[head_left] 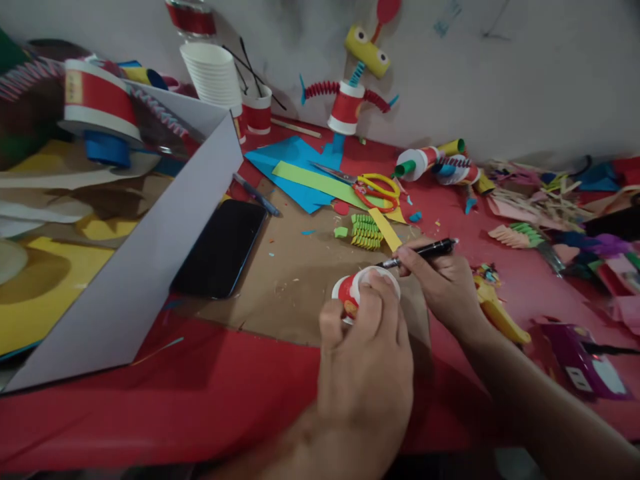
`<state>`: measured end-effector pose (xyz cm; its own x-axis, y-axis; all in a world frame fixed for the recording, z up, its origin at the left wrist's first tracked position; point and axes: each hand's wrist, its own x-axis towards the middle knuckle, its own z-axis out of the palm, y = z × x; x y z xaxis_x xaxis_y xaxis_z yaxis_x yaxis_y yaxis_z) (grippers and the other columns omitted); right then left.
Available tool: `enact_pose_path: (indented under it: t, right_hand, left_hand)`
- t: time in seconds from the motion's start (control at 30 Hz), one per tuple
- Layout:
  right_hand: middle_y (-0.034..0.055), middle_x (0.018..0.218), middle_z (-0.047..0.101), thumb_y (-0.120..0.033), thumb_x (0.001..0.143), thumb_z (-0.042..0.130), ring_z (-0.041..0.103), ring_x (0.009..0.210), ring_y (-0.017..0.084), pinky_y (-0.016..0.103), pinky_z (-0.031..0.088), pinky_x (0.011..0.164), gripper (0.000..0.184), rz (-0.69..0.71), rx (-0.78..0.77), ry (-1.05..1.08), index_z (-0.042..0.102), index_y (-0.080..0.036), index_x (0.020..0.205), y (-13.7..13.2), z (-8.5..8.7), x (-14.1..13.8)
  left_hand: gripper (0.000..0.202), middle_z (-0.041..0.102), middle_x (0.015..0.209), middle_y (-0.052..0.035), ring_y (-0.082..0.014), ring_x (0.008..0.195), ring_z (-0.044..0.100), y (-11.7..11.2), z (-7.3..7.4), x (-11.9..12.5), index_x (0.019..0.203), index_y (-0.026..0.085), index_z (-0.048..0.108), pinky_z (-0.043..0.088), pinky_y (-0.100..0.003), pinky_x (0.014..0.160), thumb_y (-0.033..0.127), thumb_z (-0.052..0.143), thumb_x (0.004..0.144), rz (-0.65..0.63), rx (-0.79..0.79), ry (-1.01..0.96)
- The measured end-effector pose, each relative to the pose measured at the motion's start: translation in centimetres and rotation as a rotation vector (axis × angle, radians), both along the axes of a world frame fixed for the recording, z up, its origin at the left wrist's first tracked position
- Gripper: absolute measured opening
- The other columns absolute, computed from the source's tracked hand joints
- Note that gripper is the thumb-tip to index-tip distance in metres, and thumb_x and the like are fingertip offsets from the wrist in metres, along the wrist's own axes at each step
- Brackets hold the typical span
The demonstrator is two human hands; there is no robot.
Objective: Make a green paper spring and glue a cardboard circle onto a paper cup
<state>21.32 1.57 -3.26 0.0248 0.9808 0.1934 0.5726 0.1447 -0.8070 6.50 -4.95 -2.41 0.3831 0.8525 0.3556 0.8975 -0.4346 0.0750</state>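
My left hand [367, 353] grips a small red and white paper cup [349, 295], tipped on its side above the brown cardboard [280, 313]. Its fingers cover part of the cup's round white end. In my right hand [443, 283] is a black pen [433, 250], its tip at the far edge of that white end; whether it touches I cannot tell. Just beyond the cup lie a folded green and yellow paper spring [367, 231] and a yellow paper strip [385, 229]. Scissors with yellow and orange handles [377, 190] rest on a light green strip [320, 183].
A black phone [220, 250] lies left, beside an upright white board [165, 240]. Stacked paper cups [213, 73] and a paper-cup figure [346, 110] stand against the wall. At right are a yellow tool [503, 310], a purple device [575, 360] and heaped paper scraps [530, 193].
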Motion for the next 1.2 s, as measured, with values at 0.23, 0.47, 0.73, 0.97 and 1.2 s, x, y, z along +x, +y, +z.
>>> enact_pose_path:
  t: [0.23, 0.47, 0.73, 0.97, 1.2]
  right_hand:
    - [-0.0005, 0.070, 0.058, -0.023, 0.084, 0.053, 0.055, 0.067, 0.013, 0.028, 0.042, 0.064, 0.009, -0.128, 0.176, -0.089, 0.060, -0.019, 0.080, -6.0, -1.7, 0.5]
    - [0.0034, 0.075, 0.063, -0.008, 0.075, 0.059, 0.055, 0.070, 0.016, 0.034, 0.042, 0.068, 0.016, 0.017, 0.436, -0.330, 0.058, -0.017, 0.089, -10.1, -2.1, -1.0]
    - [0.0055, 0.072, 0.066, -0.014, 0.073, 0.065, 0.054, 0.066, 0.017, 0.039, 0.042, 0.068, 0.022, 0.147, 0.585, -0.644, 0.057, -0.012, 0.093, -12.6, -2.7, -4.3]
    - [0.0036, 0.072, 0.066, -0.011, 0.074, 0.063, 0.056, 0.067, 0.016, 0.037, 0.042, 0.069, 0.024, 0.120, 0.590, -0.483, 0.055, -0.014, 0.096, -11.9, -2.2, -5.8]
    - [0.0029, 0.078, 0.067, -0.010, 0.077, 0.059, 0.058, 0.073, 0.016, 0.035, 0.041, 0.072, 0.019, 0.121, 0.522, -0.351, 0.056, -0.018, 0.094, -10.3, -2.3, -6.2]
  left_hand:
    - [0.045, 0.054, 0.117, -0.0069, -0.0228, 0.091, 0.048, 1.9, 1.3, -2.4, 0.124, 0.020, 0.045, 0.035, -0.040, 0.068, 0.009, 0.037, 0.081, -0.229, -0.132, -0.015]
    - [0.040, 0.055, 0.112, -0.0021, -0.0219, 0.087, 0.044, 3.4, 1.5, -3.6, 0.116, 0.028, 0.048, 0.029, -0.037, 0.066, 0.009, 0.040, 0.082, -0.382, -0.166, 0.003]
    - [0.047, 0.054, 0.114, -0.0001, -0.0214, 0.092, 0.043, 4.9, 1.7, -4.8, 0.119, 0.029, 0.049, 0.029, -0.035, 0.067, 0.005, 0.038, 0.079, -0.510, -0.197, 0.030]
    - [0.047, 0.056, 0.118, 0.0050, -0.0185, 0.099, 0.044, 5.9, 1.6, -5.5, 0.111, 0.031, 0.056, 0.028, -0.035, 0.073, 0.002, 0.038, 0.079, -0.605, -0.190, -0.051]
    - [0.037, 0.059, 0.116, 0.0048, -0.0162, 0.095, 0.044, 6.3, 0.8, -5.8, 0.105, 0.032, 0.060, 0.027, -0.034, 0.074, 0.009, 0.039, 0.085, -0.612, -0.152, -0.108]
